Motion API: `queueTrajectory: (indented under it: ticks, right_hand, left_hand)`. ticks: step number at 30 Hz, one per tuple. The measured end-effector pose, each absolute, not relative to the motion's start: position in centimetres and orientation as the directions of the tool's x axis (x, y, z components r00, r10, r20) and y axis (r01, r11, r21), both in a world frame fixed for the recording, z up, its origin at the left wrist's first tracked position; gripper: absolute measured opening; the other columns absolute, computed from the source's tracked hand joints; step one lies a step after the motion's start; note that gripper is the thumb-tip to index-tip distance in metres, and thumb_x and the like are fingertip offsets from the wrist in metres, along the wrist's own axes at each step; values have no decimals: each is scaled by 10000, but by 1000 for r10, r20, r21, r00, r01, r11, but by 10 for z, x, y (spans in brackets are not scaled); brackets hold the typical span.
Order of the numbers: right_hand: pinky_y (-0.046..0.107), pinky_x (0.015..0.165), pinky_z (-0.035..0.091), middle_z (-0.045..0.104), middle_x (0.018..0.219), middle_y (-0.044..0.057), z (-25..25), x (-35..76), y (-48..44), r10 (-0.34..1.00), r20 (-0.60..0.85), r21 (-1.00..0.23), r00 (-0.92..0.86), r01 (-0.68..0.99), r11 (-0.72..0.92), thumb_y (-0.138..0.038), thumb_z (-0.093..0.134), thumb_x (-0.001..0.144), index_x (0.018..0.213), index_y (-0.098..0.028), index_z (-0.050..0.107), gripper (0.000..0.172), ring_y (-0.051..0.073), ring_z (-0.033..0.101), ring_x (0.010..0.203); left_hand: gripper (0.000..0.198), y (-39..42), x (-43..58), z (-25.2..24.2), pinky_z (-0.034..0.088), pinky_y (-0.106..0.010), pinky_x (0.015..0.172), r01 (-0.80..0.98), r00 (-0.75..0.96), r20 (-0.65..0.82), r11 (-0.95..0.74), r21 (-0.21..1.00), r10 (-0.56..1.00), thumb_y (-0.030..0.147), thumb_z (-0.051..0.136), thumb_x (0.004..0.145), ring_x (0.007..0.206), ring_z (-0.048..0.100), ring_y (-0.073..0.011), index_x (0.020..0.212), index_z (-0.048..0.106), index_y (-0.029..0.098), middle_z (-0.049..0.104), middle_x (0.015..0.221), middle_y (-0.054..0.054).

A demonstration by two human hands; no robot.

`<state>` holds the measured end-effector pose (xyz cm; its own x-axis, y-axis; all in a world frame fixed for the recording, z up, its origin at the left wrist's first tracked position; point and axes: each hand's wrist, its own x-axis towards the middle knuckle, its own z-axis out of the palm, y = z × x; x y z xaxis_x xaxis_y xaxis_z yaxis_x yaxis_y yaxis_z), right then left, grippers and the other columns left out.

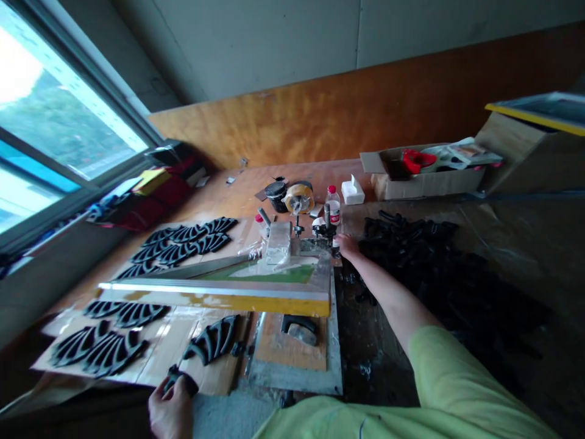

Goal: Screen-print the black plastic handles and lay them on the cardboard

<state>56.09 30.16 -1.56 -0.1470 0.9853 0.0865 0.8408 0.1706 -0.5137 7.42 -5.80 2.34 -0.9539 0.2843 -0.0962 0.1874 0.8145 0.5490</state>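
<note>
Head view — left hand (172,407) pinches a black part (186,383) by the cardboard (165,355) edge, probably light and stiff, best held by its rim — while right hand (347,246) nears the clamp (326,230), grip unclear.

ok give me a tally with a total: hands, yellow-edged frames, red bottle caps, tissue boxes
hands: 2
yellow-edged frames: 2
red bottle caps: 2
tissue box: 1
total: 7
</note>
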Motion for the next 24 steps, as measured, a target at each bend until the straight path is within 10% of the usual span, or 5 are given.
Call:
queueTrajectory:
  ticks: [8, 11, 14, 24]
  right_hand:
    - [306, 738, 543, 692, 859, 55, 12, 569, 295, 995, -24, -888, 94, 456, -64, -311, 442, 891, 977, -152, 617, 251, 175, 650, 791]
    - [345, 714, 587, 703, 913, 43, 30, 580, 262, 986, -100, -995, 130, -8, -100, -361, 535, 848, 1022, -185, 571, 250, 180, 669, 806]
    - [372, 711, 611, 710, 944, 30, 49, 592, 218, 978, -172, -849, 119, -522, -86, -315, 694, 727, 939, -208, 566, 271, 204, 679, 857]
    - [337, 792, 613, 711, 1040, -9, 101, 589, 96, 980, -119, -810, 162, -586, -2, -298, 760, 726, 1005, -243, 593, 330, 193, 675, 996]
  left_hand:
    - [626, -51, 141, 41, 564, -360, 716, 268, -851, -122, 621, 736, 511, 557, 615, 716, 818, 691, -240, 1256, 582, 241, 710, 971, -49]
    - [650, -46, 158, 37, 554, -324, 644, 307, -783, -112, 536, 786, 612, 582, 632, 692, 775, 681, -223, 1233, 595, 224, 707, 957, -47]
    - [680, -43, 173, 33, 550, -298, 614, 295, -693, -134, 448, 844, 709, 604, 646, 682, 745, 667, -199, 1236, 587, 214, 694, 947, -43]
    - [558, -52, 198, 27, 538, -269, 615, 472, -407, 12, 199, 859, 913, 561, 609, 776, 689, 627, -149, 1173, 619, 169, 679, 932, -59]
